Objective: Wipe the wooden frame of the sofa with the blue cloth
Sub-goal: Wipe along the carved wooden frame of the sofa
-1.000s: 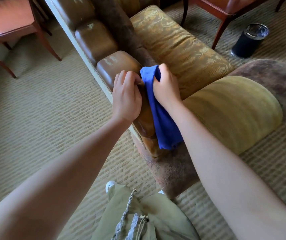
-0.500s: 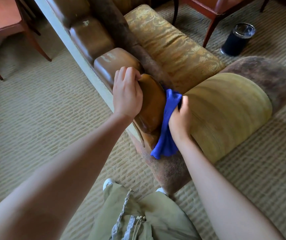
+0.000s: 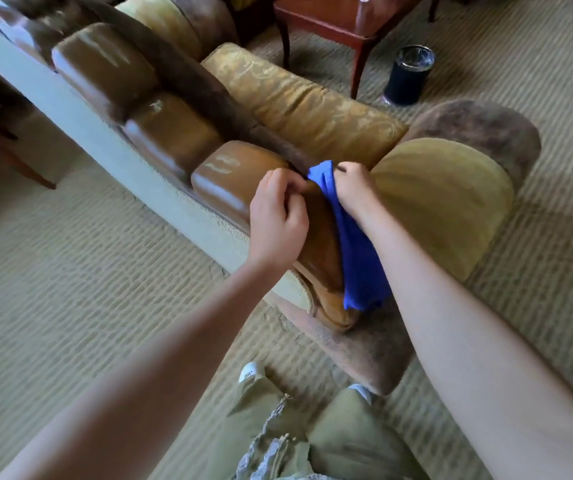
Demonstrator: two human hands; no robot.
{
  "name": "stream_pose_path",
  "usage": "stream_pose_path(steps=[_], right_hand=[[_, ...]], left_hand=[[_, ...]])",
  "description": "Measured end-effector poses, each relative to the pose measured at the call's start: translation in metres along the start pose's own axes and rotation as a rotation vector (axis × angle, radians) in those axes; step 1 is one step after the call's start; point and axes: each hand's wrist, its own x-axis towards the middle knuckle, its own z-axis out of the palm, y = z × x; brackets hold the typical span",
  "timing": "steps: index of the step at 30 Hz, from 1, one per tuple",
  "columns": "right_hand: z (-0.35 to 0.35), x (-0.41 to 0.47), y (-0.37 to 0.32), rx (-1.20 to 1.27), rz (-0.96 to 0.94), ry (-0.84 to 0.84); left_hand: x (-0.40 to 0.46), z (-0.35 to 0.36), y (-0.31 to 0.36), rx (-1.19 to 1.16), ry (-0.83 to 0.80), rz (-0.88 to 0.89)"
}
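Cloth (image 3: 354, 244) hangs in the middle of the frame, blue and long. The right hand (image 3: 354, 188) has its fingers curled round the top of it, so that grip is closed on the cloth. The rest of the cloth falls down from the grip, toward the lower part of the frame, and lies flat on the side of the shiny brown wood frame (image 3: 319, 244).

The wood here is a long rounded piece. It runs from the two hands down toward the person's legs at the bottom of the frame. So the part to rub lies below the grip, along that same line. I think the next move is a pull of the cloth down along the wood.

The left hand (image 3: 278, 220) is just to the left of the cloth, on top of the wood. Its fingers curl over the wood and seem to hold it. More wood blocks run on toward the upper left of the frame, away from the cloth.
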Motion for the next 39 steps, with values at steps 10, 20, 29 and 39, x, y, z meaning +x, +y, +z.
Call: stream_pose_path(steps=[10,20,29,39], right_hand=[[0.024,-0.045,0.064,0.267,0.24,0.592],[0.115,-0.118,0.009,-0.015,-0.089,1.172],[0.098,-0.118,0.041,0.055,-0.198,1.17],[0.102,-0.117,0.032,0.293,0.116,1.208]], left_hand=[[0.073,-0.005,-0.018,0.259,-0.763,0.533],[0.08,0.026,0.005,0.488,-1.175,0.424],[0.079,0.022,0.011,0.512,-1.21,0.343],[0.087,0.018,0.013,0.573,-1.273,0.41]])
